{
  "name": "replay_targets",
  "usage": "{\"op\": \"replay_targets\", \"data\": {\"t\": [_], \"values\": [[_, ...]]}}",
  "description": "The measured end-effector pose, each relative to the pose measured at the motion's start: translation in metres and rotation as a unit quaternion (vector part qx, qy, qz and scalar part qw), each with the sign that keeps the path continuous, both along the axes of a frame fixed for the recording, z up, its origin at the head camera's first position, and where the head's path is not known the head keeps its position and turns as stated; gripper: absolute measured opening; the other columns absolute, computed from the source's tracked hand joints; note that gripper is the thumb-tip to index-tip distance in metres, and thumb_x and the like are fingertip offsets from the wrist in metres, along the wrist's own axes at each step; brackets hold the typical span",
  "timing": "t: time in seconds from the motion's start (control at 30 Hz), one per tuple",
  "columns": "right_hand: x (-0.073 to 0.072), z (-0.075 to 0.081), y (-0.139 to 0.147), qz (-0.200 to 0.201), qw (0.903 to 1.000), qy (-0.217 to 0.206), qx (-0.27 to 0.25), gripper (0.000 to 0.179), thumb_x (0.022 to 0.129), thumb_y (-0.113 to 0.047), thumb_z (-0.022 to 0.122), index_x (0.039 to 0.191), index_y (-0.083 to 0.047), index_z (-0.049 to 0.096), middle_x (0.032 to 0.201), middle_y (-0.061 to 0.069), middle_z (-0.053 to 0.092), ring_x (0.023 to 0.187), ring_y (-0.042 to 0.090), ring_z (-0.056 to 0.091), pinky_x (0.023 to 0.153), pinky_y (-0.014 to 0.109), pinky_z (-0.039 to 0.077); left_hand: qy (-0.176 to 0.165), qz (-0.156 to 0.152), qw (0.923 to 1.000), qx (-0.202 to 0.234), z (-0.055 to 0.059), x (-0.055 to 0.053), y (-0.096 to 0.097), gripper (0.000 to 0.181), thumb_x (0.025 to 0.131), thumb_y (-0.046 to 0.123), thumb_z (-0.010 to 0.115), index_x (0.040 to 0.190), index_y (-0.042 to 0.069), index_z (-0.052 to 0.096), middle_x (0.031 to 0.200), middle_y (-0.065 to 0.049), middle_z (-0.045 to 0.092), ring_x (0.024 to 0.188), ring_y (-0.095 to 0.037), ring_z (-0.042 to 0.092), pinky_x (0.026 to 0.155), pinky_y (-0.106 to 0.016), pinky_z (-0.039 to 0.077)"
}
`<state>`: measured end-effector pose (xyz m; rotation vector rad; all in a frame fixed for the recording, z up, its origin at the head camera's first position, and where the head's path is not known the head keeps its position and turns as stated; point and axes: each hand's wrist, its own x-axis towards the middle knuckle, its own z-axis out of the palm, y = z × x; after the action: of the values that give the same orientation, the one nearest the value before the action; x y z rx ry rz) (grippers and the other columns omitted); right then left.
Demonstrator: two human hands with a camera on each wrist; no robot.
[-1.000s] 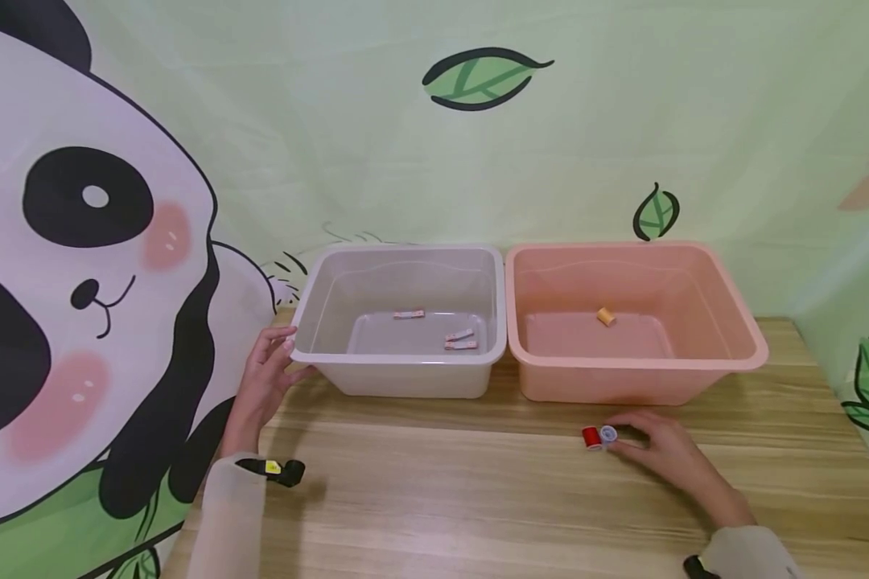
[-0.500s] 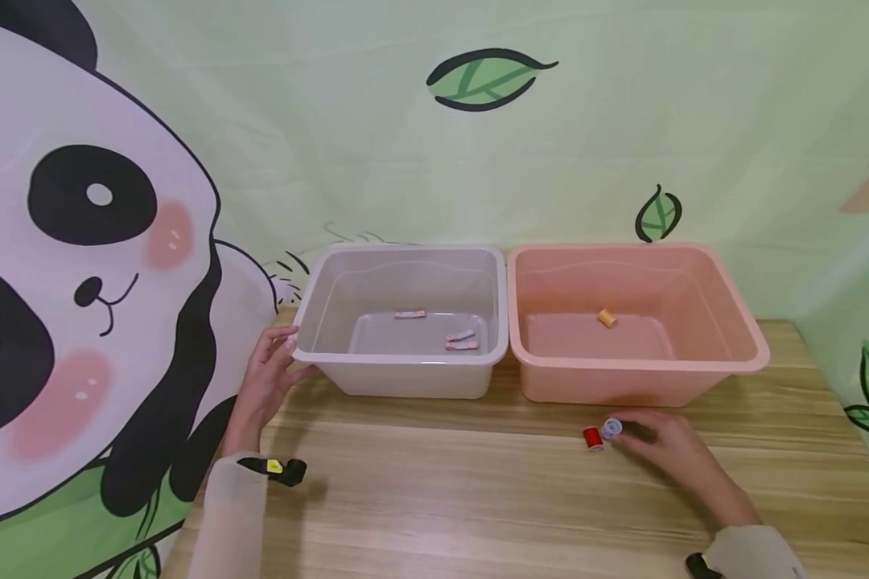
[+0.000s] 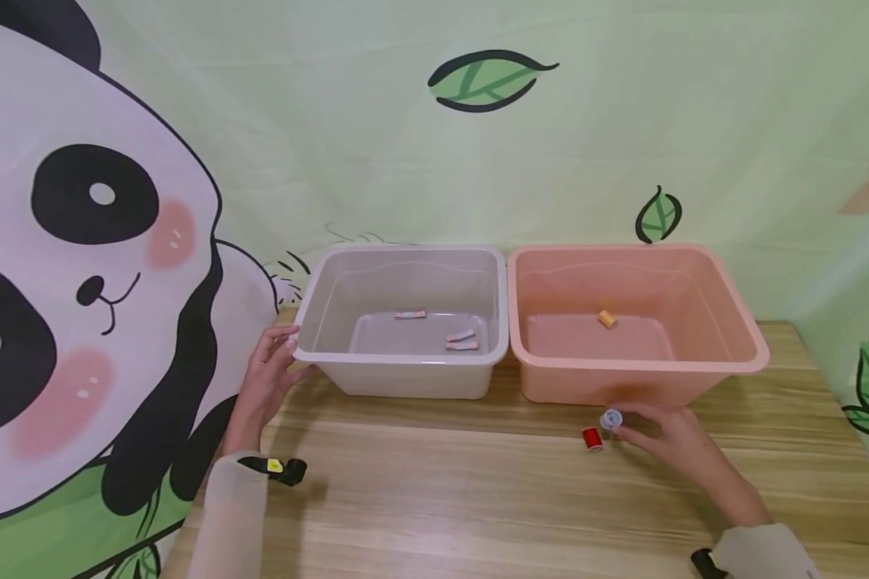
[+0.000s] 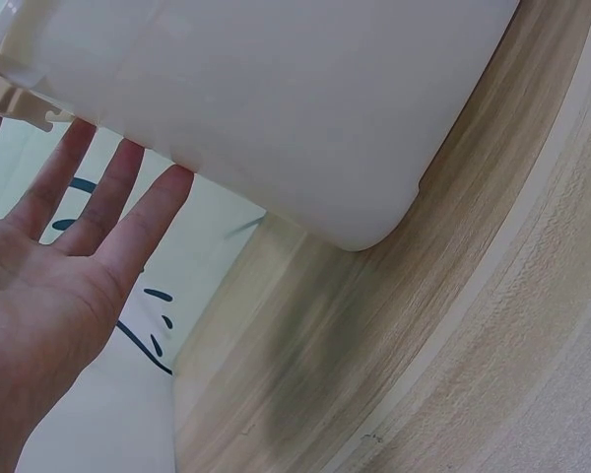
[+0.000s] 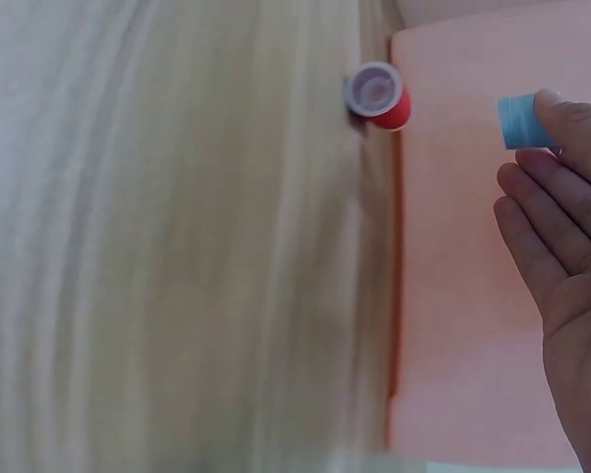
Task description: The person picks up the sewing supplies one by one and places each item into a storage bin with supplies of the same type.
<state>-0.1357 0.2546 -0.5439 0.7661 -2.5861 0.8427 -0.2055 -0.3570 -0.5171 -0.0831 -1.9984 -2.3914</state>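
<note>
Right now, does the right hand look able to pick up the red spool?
Likely yes, once free: the red spool sits on the table near the right hand, in front of the pink tub rather than inside. But that hand pinches the blue spool, which probably needs putting down first.

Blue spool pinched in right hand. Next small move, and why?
Probably raise the blue thread spool over the near side of the pink bin: the right hand pinches it just in front of that bin, and a yellow thread spool lies inside.
</note>
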Motion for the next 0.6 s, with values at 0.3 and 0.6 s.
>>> {"op": "replay_targets", "data": {"t": [0.3,0.6], "values": [[-0.003,0.025,-0.007,0.041,0.9987,0.028,-0.014,0.044,0.066,0.002,0.09,0.107,-0.009,0.078,0.106,0.004,0.077,0.096,0.026,0.072,0.094,0.003,0.039,0.0,0.006,1.0,0.0,0.0,0.0,0.001,0.019,0.108,0.017,0.051,0.126,0.022,0.056,0.136,0.0,0.054,0.121,-0.019,0.059,0.086,-0.04,0.06],[0.0,0.048,-0.013,0.055,0.9983,-0.004,-0.017,0.045,0.069,0.0,0.089,0.111,-0.013,0.078,0.109,0.0,0.077,0.105,0.005,0.069,0.094,0.002,0.039,0.003,-0.001,1.0,-0.003,0.0,0.0,0.0,0.02,0.108,0.017,0.05,0.126,0.023,0.056,0.137,0.0,0.052,0.122,-0.019,0.058,0.086,-0.039,0.06]]}}
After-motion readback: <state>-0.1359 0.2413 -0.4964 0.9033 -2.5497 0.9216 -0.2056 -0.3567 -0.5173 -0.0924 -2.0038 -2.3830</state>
